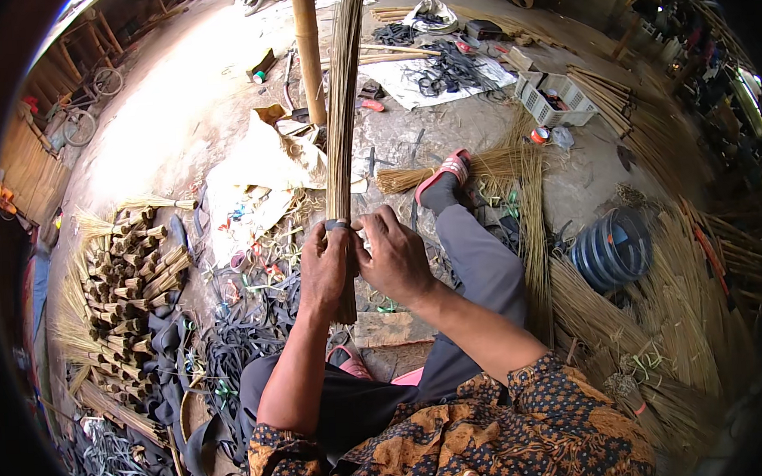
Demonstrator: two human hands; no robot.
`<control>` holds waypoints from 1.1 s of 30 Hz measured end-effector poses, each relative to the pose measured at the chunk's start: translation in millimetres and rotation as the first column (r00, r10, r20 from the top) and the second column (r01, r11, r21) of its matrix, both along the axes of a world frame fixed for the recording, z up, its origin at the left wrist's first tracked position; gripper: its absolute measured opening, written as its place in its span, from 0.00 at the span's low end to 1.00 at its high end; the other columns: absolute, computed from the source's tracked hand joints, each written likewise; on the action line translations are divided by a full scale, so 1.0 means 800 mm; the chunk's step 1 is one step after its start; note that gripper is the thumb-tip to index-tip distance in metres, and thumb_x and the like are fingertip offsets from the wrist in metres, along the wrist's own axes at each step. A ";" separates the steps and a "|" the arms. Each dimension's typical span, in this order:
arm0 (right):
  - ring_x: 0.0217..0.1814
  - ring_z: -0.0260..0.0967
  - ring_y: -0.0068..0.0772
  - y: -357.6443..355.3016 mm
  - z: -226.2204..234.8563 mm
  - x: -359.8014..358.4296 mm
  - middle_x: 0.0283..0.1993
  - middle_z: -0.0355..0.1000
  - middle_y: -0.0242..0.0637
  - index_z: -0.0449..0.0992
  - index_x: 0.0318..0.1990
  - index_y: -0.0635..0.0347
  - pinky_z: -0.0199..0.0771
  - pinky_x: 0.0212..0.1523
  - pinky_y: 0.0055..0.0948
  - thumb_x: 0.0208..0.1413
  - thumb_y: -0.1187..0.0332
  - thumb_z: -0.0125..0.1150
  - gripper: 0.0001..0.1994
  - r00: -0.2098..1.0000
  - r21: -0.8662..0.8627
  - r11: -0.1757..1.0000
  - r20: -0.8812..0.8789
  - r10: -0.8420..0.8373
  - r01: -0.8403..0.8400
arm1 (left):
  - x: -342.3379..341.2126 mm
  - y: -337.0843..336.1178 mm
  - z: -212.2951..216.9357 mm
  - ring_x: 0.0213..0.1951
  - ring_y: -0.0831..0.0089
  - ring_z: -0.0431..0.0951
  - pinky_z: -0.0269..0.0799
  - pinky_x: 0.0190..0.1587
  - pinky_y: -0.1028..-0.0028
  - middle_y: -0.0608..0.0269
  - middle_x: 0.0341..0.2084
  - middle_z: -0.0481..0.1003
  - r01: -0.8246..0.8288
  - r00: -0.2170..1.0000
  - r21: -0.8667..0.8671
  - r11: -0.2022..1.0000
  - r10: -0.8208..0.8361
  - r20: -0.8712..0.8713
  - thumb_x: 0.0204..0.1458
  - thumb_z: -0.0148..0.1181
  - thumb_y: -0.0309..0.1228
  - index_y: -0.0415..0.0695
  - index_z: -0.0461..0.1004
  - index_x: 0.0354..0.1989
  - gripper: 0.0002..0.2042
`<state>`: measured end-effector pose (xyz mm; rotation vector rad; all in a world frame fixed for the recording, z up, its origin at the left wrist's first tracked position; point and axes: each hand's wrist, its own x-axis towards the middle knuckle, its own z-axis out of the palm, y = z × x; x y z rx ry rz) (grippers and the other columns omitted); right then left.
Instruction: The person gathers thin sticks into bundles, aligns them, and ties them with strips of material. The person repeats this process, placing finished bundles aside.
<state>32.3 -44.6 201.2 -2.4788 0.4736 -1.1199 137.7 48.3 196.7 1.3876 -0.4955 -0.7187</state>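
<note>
A long bundle of thin brown sticks point(343, 111) stands nearly upright in front of me, its short lower end hanging below my hands. My left hand point(324, 267) is wrapped round it near that lower end. A dark band point(337, 224) circles the bundle just at the top of my left fingers. On the right side of the bundle, my right hand point(392, 256) is closed, thumb and fingers pinched close to the band. What the right fingertips hold is too small to make out, though they are right beside the band.
Many tied stick bundles point(126, 303) are piled at left. Black rubber strips point(249, 348) cover the floor near my legs. Loose sticks point(652, 310) lie at right around a blue-grey ribbed container point(612, 250). A bamboo post point(307, 52) rises ahead; a white crate point(555, 98) stands far right.
</note>
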 end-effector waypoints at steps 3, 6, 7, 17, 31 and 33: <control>0.34 0.75 0.52 -0.002 0.003 0.005 0.38 0.69 0.45 0.71 0.42 0.60 0.77 0.33 0.45 0.57 0.70 0.66 0.11 0.999 -0.021 1.000 -0.042 -0.020 0.019 | -0.003 0.000 0.003 0.28 0.83 0.72 0.68 0.29 0.79 0.67 0.29 0.75 0.000 0.996 -0.003 1.000 0.000 0.094 0.67 0.56 0.35 0.37 0.75 0.47 0.12; 0.33 0.75 0.53 -0.011 0.012 0.006 0.37 0.67 0.46 0.68 0.42 0.60 0.77 0.32 0.47 0.57 0.70 0.64 0.11 0.995 -0.054 0.999 -0.103 -0.013 0.007 | -0.008 0.004 0.012 0.24 0.82 0.71 0.67 0.25 0.77 0.67 0.26 0.75 0.023 0.994 0.093 0.995 -0.033 0.102 0.68 0.55 0.36 0.37 0.75 0.46 0.13; 0.32 0.74 0.53 -0.016 0.015 0.004 0.36 0.67 0.46 0.67 0.41 0.60 0.77 0.32 0.48 0.57 0.70 0.64 0.11 0.994 -0.061 0.998 -0.107 -0.012 0.005 | -0.010 0.004 0.015 0.22 0.81 0.70 0.66 0.22 0.76 0.68 0.24 0.74 0.054 0.998 0.060 0.997 -0.055 0.010 0.68 0.54 0.37 0.38 0.74 0.44 0.13; 0.37 0.76 0.48 -0.046 0.028 -0.032 0.41 0.68 0.48 0.70 0.46 0.64 0.79 0.39 0.41 0.55 0.74 0.66 0.14 0.981 -0.081 0.980 -0.073 0.178 -0.183 | -0.019 0.005 0.015 0.31 0.81 0.73 0.71 0.34 0.78 0.67 0.32 0.74 0.157 0.987 -0.099 0.983 -0.159 -0.022 0.69 0.53 0.35 0.38 0.72 0.49 0.12; 0.24 0.71 0.32 0.018 -0.021 -0.090 0.24 0.70 0.34 0.74 0.38 0.63 0.73 0.28 0.33 0.58 0.64 0.72 0.14 0.834 0.903 0.353 0.011 0.552 -0.246 | -0.034 -0.021 0.066 0.18 0.79 0.65 0.61 0.22 0.76 0.72 0.18 0.63 0.078 0.935 -0.370 0.926 -0.196 -0.294 0.65 0.64 0.45 0.51 0.66 0.30 0.17; 0.20 0.67 0.22 0.013 -0.021 -0.106 0.23 0.68 0.29 0.72 0.35 0.59 0.69 0.23 0.26 0.61 0.68 0.69 0.10 0.664 0.946 -0.154 0.312 0.680 -0.287 | -0.038 -0.016 0.063 0.18 0.79 0.61 0.59 0.22 0.75 0.74 0.18 0.56 0.189 0.879 -0.482 0.856 -0.366 -0.306 0.64 0.63 0.49 0.52 0.65 0.32 0.18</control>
